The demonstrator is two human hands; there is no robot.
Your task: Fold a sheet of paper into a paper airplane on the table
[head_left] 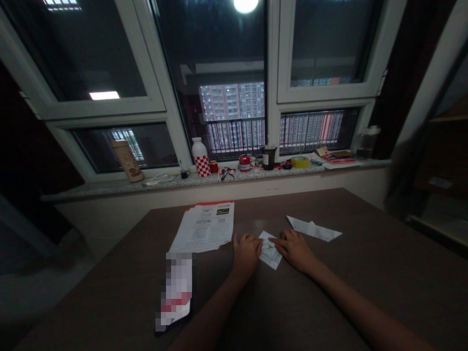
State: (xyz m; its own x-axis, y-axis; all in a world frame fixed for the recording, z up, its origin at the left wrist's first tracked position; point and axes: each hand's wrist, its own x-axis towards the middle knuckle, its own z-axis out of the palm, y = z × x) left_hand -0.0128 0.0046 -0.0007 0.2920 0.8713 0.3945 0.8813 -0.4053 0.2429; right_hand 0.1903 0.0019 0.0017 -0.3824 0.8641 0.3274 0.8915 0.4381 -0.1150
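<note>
A small folded piece of white printed paper (pixel 269 257) lies on the brown table between my hands, one corner pointing towards me. My left hand (pixel 247 252) grips its left edge with curled fingers; the thumb is partly hidden. From the other side, my right hand (pixel 295 249) holds the paper down, its forefinger reaching onto the upper right part and the remaining fingers bent. Just beyond my right hand rests a second folded white paper strip (pixel 314 229), long with pointed ends. Neither hand touches it.
Left of my hands lies a stack of printed sheets (pixel 204 226), with a phone (pixel 179 314), partly pixelated, nearer me. On the windowsill stand a checkered bottle (pixel 201 158), a tan flask (pixel 127 161), a dark cup (pixel 268 158), a red can (pixel 244 164) and yellow tape (pixel 300 162).
</note>
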